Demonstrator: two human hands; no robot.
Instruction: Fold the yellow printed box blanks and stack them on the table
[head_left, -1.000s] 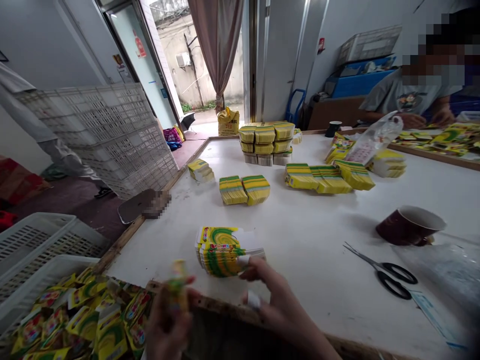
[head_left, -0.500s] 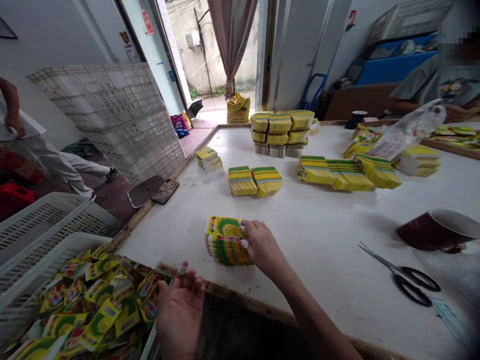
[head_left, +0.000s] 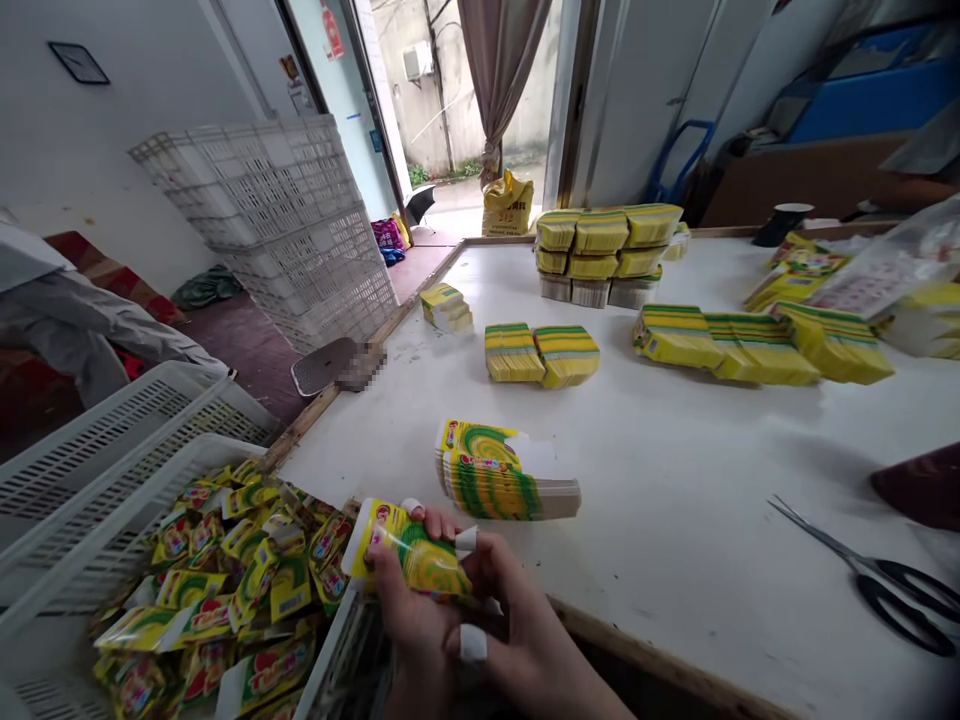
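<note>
A glossy yellow-and-green printed packet (head_left: 420,560) is held low in front of me, over the table's front edge. My left hand (head_left: 416,620) grips it from below, thumb on the printed face and fingertips curled over its far side. At the packet's right end, my right hand (head_left: 529,635) has its index finger against the edge; its taped thumb sits lower, by my left palm. White tape wraps fingertips on both hands. Just beyond lies a leaning stack of the same printed packaging (head_left: 487,480), its white right ends showing.
A white crate (head_left: 187,455) of loose packets stands at left. On the table (head_left: 660,470) are a packet pair (head_left: 540,352), a row (head_left: 757,345), a tall stack (head_left: 607,255) and black-handled scissors (head_left: 885,590). A dark mug (head_left: 922,485) sits at right. Another person's legs (head_left: 60,330) show left.
My right hand has left the stack and come down to my left hand. The left hand, earlier open and bare, now grips a packet. The view has turned right.
</note>
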